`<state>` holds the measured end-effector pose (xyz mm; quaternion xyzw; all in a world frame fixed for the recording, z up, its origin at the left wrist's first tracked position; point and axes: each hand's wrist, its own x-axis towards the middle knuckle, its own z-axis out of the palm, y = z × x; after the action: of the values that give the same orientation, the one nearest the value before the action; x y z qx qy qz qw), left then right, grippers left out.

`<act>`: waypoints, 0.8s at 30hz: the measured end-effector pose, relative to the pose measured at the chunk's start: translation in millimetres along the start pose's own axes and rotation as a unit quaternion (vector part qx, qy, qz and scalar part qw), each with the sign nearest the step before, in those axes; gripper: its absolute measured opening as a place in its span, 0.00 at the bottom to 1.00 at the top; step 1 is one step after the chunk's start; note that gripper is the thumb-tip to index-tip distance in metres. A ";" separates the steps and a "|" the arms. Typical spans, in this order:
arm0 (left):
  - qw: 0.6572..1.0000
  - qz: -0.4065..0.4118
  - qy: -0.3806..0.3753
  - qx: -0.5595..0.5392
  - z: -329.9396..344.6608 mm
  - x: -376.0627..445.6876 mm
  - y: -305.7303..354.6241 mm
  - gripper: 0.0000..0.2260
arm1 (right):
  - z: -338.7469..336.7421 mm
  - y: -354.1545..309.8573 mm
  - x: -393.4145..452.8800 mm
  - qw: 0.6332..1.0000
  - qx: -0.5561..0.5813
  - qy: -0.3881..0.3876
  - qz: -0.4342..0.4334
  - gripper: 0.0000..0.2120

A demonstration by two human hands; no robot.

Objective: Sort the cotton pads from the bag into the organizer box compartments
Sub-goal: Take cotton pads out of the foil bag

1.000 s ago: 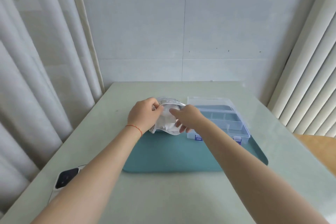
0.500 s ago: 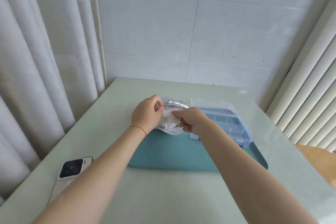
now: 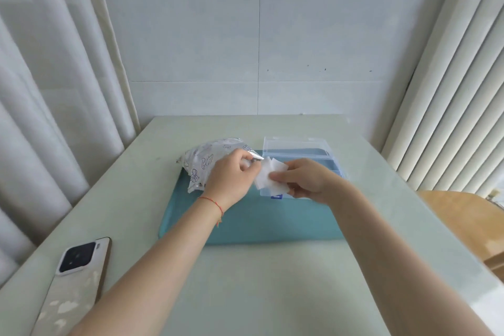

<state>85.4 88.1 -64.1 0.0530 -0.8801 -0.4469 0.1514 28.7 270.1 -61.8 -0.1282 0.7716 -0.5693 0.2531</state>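
The head view looks down on a pale desk (image 3: 245, 281) with a teal mat (image 3: 267, 224) on it. The left hand (image 3: 229, 180) has its fingers curled and grips the open mouth of the printed plastic bag (image 3: 207, 161), which lies on the far left corner of the mat. The right hand (image 3: 305, 181) pinches a few white cotton pads (image 3: 268, 179) between thumb and fingers; they are out of the bag and over the near left corner of the clear organizer box (image 3: 313, 154). The box stands on the mat just beside the bag, with its lid up. A phone (image 3: 79, 281) lies face down near the left edge of the desk, well apart from the mat.
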 end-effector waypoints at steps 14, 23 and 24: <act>0.966 -0.149 -0.020 -0.212 64.7 11.6 2.3 0.07 | -62.5 14.7 4.8 0.984 -0.054 0.164 -0.030 0.05; 0.939 -0.163 -0.118 -0.278 59.5 26.4 15.2 0.09 | -56.2 21.0 16.0 0.997 -0.023 0.049 -0.062 0.17; 0.934 -0.165 -0.127 -0.292 58.5 26.6 15.8 0.10 | -56.0 19.4 16.5 0.996 -0.020 0.057 -0.062 0.17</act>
<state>42.5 136.5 -78.1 0.0942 -0.7018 -0.7056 -0.0290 -13.5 313.8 -71.6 -0.1481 0.7869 -0.5745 0.1698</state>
